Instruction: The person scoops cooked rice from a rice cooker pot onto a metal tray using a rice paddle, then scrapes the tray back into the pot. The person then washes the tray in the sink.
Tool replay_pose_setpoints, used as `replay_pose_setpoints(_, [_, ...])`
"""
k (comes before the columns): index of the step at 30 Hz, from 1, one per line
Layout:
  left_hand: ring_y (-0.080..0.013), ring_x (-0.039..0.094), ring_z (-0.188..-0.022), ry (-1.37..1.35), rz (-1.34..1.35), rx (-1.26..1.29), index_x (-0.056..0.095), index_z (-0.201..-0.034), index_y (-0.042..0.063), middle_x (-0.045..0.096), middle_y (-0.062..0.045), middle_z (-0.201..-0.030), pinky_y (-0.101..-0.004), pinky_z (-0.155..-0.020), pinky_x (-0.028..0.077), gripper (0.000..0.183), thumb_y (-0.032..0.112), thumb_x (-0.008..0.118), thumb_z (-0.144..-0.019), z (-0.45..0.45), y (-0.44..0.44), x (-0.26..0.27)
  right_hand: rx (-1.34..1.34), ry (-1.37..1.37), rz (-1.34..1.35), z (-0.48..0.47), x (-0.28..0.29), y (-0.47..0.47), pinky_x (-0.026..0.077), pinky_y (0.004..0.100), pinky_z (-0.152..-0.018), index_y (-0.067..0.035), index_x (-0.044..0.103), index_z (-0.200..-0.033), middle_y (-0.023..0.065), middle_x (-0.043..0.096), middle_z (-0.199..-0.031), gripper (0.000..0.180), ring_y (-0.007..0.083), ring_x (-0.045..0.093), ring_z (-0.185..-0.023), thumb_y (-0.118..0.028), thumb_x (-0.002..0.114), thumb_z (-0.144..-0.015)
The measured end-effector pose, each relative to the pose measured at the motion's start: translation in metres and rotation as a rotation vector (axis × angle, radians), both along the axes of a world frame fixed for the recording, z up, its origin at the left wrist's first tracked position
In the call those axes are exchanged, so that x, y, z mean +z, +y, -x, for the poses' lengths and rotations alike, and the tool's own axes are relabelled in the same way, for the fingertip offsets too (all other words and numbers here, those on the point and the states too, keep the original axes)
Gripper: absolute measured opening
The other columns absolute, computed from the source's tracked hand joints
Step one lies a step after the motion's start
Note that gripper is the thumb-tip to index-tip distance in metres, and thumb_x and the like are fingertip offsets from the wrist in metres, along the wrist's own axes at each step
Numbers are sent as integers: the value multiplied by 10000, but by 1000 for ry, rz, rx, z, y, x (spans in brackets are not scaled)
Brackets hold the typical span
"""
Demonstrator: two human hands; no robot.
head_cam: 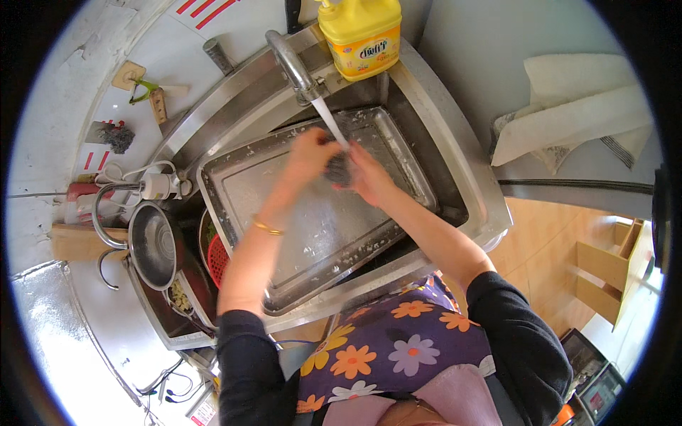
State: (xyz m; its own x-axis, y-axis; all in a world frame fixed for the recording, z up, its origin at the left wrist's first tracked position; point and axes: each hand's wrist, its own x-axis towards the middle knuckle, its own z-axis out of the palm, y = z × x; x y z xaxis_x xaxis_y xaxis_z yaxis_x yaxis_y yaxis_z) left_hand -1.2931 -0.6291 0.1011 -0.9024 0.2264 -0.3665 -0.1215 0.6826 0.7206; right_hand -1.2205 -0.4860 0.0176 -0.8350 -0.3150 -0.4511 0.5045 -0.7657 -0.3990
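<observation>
Water runs from a metal faucet [295, 66] onto a dark steel-wool scrubber [338, 169] between my two hands. My right hand [368, 173] is closed on the scrubber from the right. My left hand [313, 152], blurred by motion, is at the scrubber's upper left; whether its fingers grip it is unclear. Below both hands, a large rectangular metal tray [319, 213] lies tilted across the stainless steel sink [453, 133], with whitish bits scattered on its rim and surface.
A yellow detergent jug [362, 42] stands at the sink's back edge. To the left are a metal ladle [153, 245], a red strainer [217, 261] and a container of pale chopped pieces [180, 296]. Pale cloths [575, 117] hang at right; another scrubber [118, 137] hangs on the left wall.
</observation>
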Motion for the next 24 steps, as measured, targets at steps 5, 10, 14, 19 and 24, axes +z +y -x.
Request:
replay_pose_setpoints(5, [-199,613,-851,-516,-661,380,540,-1099,-59,609,-142,-1015,-287,-774,518,313,143,592,-865,-38,34,-64,116,89,-471,-10,-7,36,525,379,-712,-178,342,-1398,72,510,-1244,528,205,562,-982,-195,537,-908])
replay_pose_setpoints(10, [-225,572,-978,38,8,450,439,-1302,-2,560,-123,-1156,-341,-880,452,500,115,602,-843,-106,-41,-19,427,189,-777,18,-16,23,521,326,-714,-128,444,-1334,68,530,-1182,452,142,547,-938,-116,528,-890])
replay_pose_setpoints(14, [-209,478,-1120,346,313,557,418,-1290,-34,520,-152,-1218,-326,-964,352,482,169,570,-880,-146,-152,39,328,854,-1171,52,-29,-93,372,388,-1007,-76,522,-1232,126,524,-1253,375,329,476,-1176,-80,495,-858])
replay_pose_setpoints(19, [-173,491,-1060,86,-25,742,444,-1259,-22,547,-87,-1167,-279,-935,356,436,292,474,-958,-179,-187,12,-113,1229,-1347,87,-106,-121,389,446,-956,-65,585,-1070,142,528,-1232,259,347,488,-1124,-135,539,-825])
replay_pose_setpoints(24, [-170,476,-1068,105,-135,697,422,-1279,-25,530,-82,-1185,-280,-953,341,398,238,423,-981,-186,-188,3,-240,394,-1609,123,-213,20,292,466,-1028,-24,477,-1248,207,455,-1290,418,364,417,-1203,-12,438,-832])
